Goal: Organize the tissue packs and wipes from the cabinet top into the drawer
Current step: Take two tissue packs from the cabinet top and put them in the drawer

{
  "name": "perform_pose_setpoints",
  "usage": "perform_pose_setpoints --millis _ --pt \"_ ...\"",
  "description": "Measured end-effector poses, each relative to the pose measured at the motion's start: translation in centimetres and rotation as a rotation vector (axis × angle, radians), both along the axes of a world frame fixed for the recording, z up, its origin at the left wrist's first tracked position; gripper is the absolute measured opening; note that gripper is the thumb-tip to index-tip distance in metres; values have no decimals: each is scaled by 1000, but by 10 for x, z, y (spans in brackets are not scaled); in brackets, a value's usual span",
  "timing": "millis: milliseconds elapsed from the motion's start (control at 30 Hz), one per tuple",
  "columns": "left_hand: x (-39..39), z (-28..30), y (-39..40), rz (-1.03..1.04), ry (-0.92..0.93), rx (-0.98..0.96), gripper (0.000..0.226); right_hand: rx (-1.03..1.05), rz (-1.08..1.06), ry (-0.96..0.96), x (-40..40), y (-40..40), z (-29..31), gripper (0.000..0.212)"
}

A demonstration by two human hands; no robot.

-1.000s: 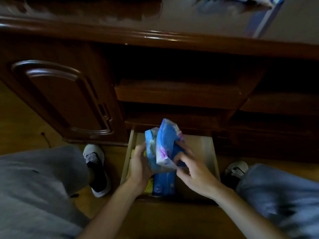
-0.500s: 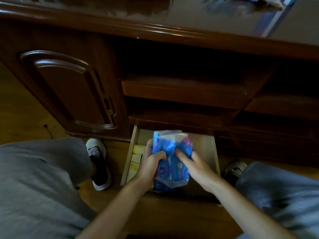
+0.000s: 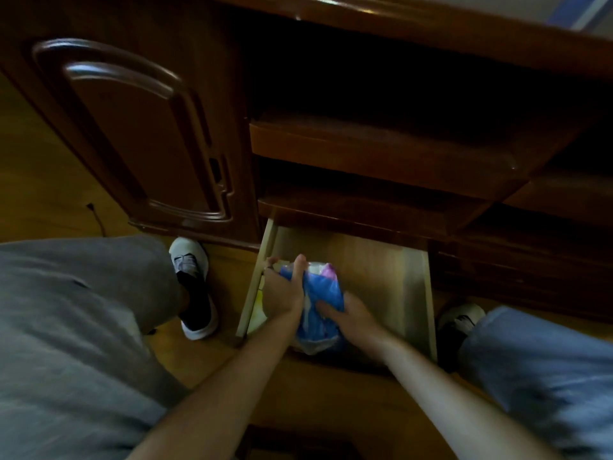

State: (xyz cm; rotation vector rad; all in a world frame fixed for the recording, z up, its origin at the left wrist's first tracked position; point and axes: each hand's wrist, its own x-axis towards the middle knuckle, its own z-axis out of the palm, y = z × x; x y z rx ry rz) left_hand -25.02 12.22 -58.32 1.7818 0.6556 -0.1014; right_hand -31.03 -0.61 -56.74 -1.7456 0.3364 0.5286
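A blue, white and pink tissue pack point(image 3: 323, 290) lies low inside the open pale-wood drawer point(image 3: 381, 260), in its left half. My left hand point(image 3: 282, 290) grips the pack's left side, thumb over its top edge. My right hand point(image 3: 351, 318) presses on its lower right part, fingers curled around it. Yellow packs point(image 3: 260, 302) show at the drawer's left wall, mostly hidden by my left hand. More blue packaging point(image 3: 318, 343) sits under the held pack near the drawer front.
The dark wood cabinet has a closed door point(image 3: 142, 134) at left and open shelves point(image 3: 381, 144) above the drawer. My knees in grey trousers flank the drawer, with a shoe point(image 3: 194, 287) on the left and another point(image 3: 461, 318) on the right. A cable point(image 3: 96, 217) lies on the floor.
Both hands have lowered the blue pack from upright above the drawer down into its left half. The camera has tilted down, so the cabinet top has left the view.
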Motion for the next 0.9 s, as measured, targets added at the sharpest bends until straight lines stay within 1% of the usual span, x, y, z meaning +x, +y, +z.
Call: perform_pose_setpoints --millis 100,167,267,333,367,400,467,500,533,633,733,900 --pt "18 -7 2 -58 -52 92 39 -15 -60 55 29 -13 -23 16" --pt "33 -14 10 -140 -132 264 43 -29 -180 94 56 -23 -39 13" --pt "51 -29 28 -285 -226 583 50 -23 -345 199 95 -34 -62 26" --pt "58 -42 42 -404 -250 721 58 -4 -376 299 111 -33 -75 34" --pt "59 -50 50 -482 -259 760 61 16 -385 340 117 -30 -81 35" --pt "58 -59 59 -575 -256 770 65 35 -399 366 122 -26 -86 37" --pt "53 -75 76 -766 -223 732 71 59 -449 390 133 -22 -97 39" --pt "48 -83 81 -829 -212 700 72 78 -490 400 139 -20 -102 40" --pt "42 -89 85 -851 -214 676 69 105 -535 412 145 -19 -106 40" --pt "38 -97 84 -810 -230 691 59 133 -604 421 165 -12 -113 42" --pt "40 -100 84 -827 -195 731 59 63 -569 366 184 0 -117 46" --pt "40 -100 85 -825 -144 719 58 55 -638 295 205 17 -125 41"
